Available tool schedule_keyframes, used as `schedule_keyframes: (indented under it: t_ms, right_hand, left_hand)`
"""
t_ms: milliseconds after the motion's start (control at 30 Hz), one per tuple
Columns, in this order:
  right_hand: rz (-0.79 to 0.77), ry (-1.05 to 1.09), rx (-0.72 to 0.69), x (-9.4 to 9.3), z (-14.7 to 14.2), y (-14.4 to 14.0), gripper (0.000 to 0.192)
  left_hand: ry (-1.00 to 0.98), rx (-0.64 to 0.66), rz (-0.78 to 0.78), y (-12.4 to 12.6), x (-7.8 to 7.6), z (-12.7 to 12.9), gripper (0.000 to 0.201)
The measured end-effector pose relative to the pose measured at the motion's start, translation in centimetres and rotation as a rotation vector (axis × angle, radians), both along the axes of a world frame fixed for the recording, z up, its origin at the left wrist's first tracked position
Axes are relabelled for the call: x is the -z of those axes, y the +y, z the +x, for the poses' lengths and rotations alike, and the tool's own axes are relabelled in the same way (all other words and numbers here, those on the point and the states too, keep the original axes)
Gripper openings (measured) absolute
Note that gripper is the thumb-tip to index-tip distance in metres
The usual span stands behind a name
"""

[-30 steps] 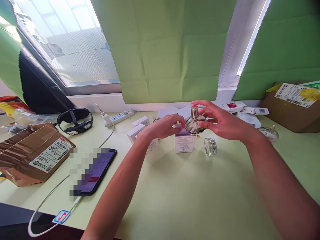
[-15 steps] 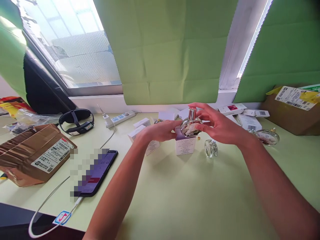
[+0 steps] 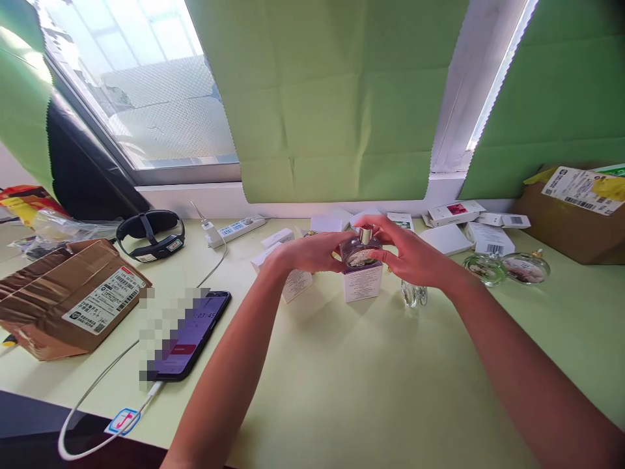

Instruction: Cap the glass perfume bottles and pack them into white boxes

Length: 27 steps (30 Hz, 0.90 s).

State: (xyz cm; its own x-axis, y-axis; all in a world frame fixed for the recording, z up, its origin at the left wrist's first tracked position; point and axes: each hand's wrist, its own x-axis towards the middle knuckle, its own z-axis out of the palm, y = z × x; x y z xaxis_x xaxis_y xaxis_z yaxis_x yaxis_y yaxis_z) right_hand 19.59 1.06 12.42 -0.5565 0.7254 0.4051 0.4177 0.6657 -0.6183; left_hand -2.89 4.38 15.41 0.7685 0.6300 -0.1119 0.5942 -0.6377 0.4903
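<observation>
My right hand (image 3: 403, 251) has its fingers and thumb round a clear perfume bottle (image 3: 361, 255) with a silver neck. The bottle is slightly tilted, right over the top of a small white box (image 3: 362, 285) with a purple inside and fine print on its front. At the box's upper left corner my left hand (image 3: 319, 253) is closed, its fingertips by the bottle's left side and partly hidden. A clear glass cap (image 3: 414, 294) sits on the table just right of the box, below my right hand. Another white box (image 3: 297, 285) is partly behind my left hand.
Two round perfume bottles (image 3: 526, 268) lie at the right, before several white boxes (image 3: 489, 238). A brown carton (image 3: 576, 225) stands behind them. On the left are a phone (image 3: 195, 339) with a cable, a torn cardboard box (image 3: 73, 303), a black headset (image 3: 150, 236) and a power strip (image 3: 241, 230).
My right hand has brought the perfume bottle left and down onto the white box's top. My left hand has stayed almost in place. One round bottle at the right is no longer covered by my arm.
</observation>
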Motion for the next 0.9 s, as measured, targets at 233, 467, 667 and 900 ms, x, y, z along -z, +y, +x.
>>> schedule_keyframes:
  t_ms: [233, 467, 667, 900]
  right_hand:
    - [0.003, -0.084, 0.024, 0.6, 0.5, 0.7, 0.05]
    - [-0.009, -0.109, 0.039, 0.9, 0.6, 0.8, 0.044]
    - [0.024, -0.088, 0.024, 0.6, 0.3, 0.6, 0.04]
    - [0.016, -0.093, 0.042, 0.3, 0.3, 0.7, 0.033]
  left_hand:
    - [-0.027, 0.052, -0.02, 0.2, 0.0, -0.3, 0.034]
    - [0.006, -0.068, -0.014, 0.0, 0.2, -0.1, 0.043]
    - [0.07, -0.157, 0.076, -0.7, -0.1, 0.8, 0.034]
    - [0.093, -0.147, 0.123, -0.8, 0.1, 1.3, 0.026]
